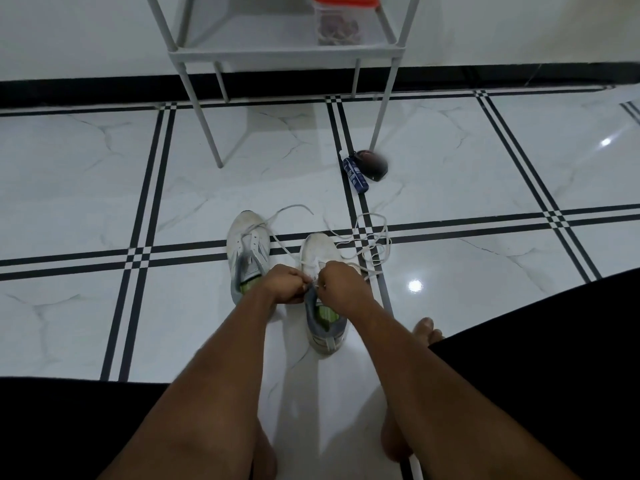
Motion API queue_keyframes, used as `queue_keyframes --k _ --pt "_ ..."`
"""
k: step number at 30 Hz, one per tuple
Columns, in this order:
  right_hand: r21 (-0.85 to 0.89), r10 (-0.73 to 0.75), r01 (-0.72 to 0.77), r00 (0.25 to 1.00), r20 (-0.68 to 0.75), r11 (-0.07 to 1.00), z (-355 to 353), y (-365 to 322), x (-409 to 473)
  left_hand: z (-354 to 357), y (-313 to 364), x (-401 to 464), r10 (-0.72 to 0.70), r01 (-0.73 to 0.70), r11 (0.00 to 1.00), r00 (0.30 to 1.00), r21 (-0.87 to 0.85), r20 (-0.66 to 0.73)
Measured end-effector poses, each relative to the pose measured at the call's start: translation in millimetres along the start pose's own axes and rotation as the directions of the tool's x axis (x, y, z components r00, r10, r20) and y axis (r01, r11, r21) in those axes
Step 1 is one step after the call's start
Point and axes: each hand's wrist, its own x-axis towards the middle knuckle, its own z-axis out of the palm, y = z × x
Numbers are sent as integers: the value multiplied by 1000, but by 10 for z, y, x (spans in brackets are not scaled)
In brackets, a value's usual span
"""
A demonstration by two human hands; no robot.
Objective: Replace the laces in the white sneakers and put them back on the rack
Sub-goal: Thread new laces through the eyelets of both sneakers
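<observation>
A: Item one, the hands?

B: Left hand [284, 283] and right hand [337, 284], knuckles up, meeting over the right sneaker [322, 296]. Fingers of both curled and pinching the lace [349, 265] at the eyelets near the tongue. The fingertips themselves are tucked under; which eyelet they are at, I cannot tell.

A: Item two, the sneakers?

B: Two, white with grey collars and green insoles, standing side by side on the floor [485, 188], toes pointing away from the person. The right sneaker lies directly under the fingers. The left sneaker [247, 251] stands just beside the left hand's fingers, on their outer side and a little further from the person.

A: Item three, laces?

B: White. One runs from the fingers outward past the right hand and lies in loose loops on the floor beyond the right sneaker's toe. Another lace [277, 233] trails from the left sneaker's front, crossing towards the fingers.

A: Item four, the rack?

B: Pale metal rack [277, 55], well beyond the fingers, against the wall. Its lower shelf carries a clear container [337, 26] with an orange lid.

A: Sundries?

B: A dark blue tube [355, 174] lying on the floor touching a dark rounded object [373, 164], blurred, near the rack's front right leg, well apart from the fingers. A bare foot [427, 332] on the near side of the right hand.
</observation>
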Motion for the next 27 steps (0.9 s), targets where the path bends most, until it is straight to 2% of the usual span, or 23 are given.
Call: queue_keyframes --k 4,7,11,14,17,18,19,21,22,23,24,25,26,27 --pt "13 7 -7 1000 -1 1000 16 -21 5 -21 6 14 -44 45 999 998 -28 48" --pt "12 -5 6 998 -55 1000 2 -21 -43 -30 -65 60 -53 60 994 995 -86 82" --pt "16 43 -41 975 -216 999 70 -17 -247 21 -102 75 18 -19 999 999 -42 -32" --pt "96 131 -102 921 -367 990 269 -98 -480 78 -22 13 63 -61 998 996 31 -62" --pt "155 276 -236 901 -336 959 473 -184 -683 74 153 60 127 -109 987 979 116 -159" --pt "158 309 -272 898 -312 949 505 -194 -728 38 233 92 110 -100 993 974 59 -196" --pt "153 326 -292 897 -298 944 525 -211 -741 -12 342 86 65 -87 992 974 -93 -218" --pt "160 327 -291 896 -299 943 523 -224 -739 -152 532 133 -25 -94 916 957 -390 -289" --pt "184 334 -290 896 -293 939 507 -226 -729 -211 608 171 -30 -114 892 951 -438 -308" --pt "211 349 -298 896 -276 931 501 -223 -715 -254 680 163 26 -145 929 943 -340 -332" --pt "224 358 -305 898 -257 925 496 -237 -692 -298 688 175 131 -175 978 935 -110 -329" --pt "220 358 -308 901 -245 926 495 -249 -671 -311 667 160 212 -153 962 940 226 -267" --pt "206 353 -308 904 -240 929 492 -252 -655 -287 609 166 219 -106 854 961 509 -168" --pt "196 348 -307 907 -236 931 493 -249 -650 -231 505 166 151 -56 735 985 676 -83"
